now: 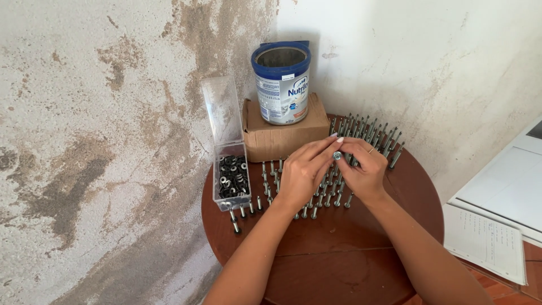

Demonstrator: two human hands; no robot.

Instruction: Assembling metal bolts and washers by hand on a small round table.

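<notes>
Hands meet over the middle of a round brown bench (339, 265), and between them sits one screw (337, 155), its round washer-faced head turned up toward the camera. The left hand (305, 172) has its fingers (327, 146) closed on the screw from the left, while the right hand (364, 169) curls in from the right and pinches the same piece, so both hands grip it at once, just above the rows below. Those rows of standing screws (316, 203) cover the bench under the hands, heads down and shanks up, and a further bunch of leaning screws (372, 133) fans out on the far right. A clear plastic box (231, 181) of dark washers stands at the left with its lid raised, near a cardboard box (285, 133) carrying a blue-rimmed tin (281, 85) at the far side. Papers (485, 240) lie off to the right.

As a judgement, the screw is small, stiff, light steel, smooth enough to slip; holding it by the head rim or the upper shank looks surest, and the threads may be rough on the fingertips. The neighbouring rows would likely topple if brushed
</notes>
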